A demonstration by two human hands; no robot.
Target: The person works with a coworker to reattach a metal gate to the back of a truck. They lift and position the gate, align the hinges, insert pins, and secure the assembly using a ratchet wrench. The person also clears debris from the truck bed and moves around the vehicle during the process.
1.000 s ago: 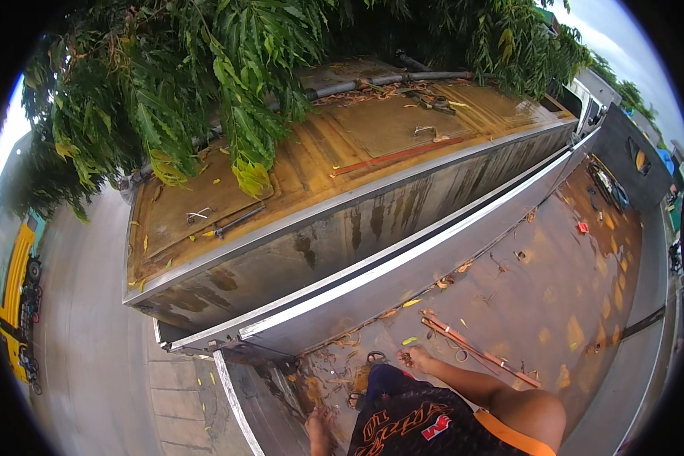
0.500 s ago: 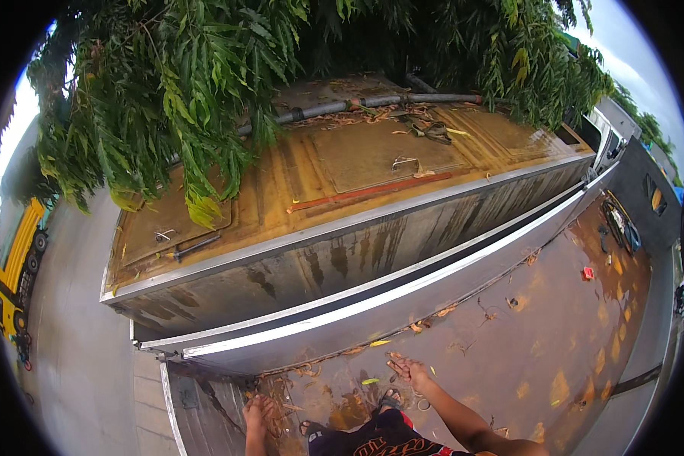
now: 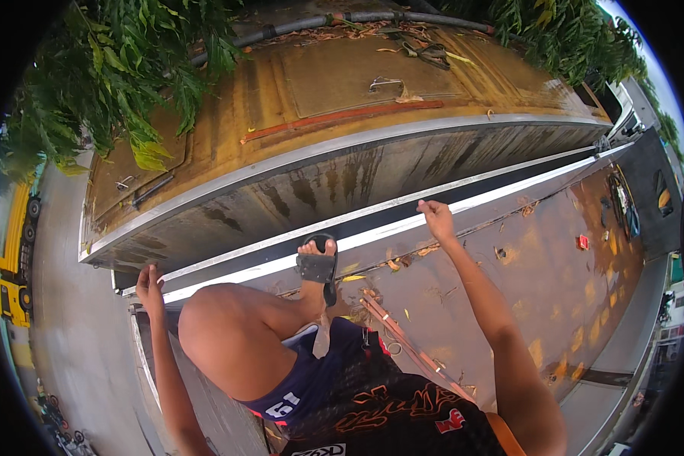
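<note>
Near the left end of the white rail (image 3: 239,276), left hand (image 3: 150,292) has fingers loosely parted, nothing seen in them; right hand (image 3: 437,220) farther along, fingers curled, grip and contact cannot be told. Rail's long axis slants lower left to upper right, beside the brown-topped metal box (image 3: 357,163). Sandalled foot (image 3: 316,270) overlaps it, toes boxward.

There was decent room right of the right hand (image 3: 438,220), over the truck bed (image 3: 543,277). Between it and the left hand (image 3: 150,290), though, a bent knee (image 3: 216,327) and sandaled foot (image 3: 316,270) blocked things, plus leafy branches (image 3: 156,57) overhung the rusty box (image 3: 228,171).
</note>
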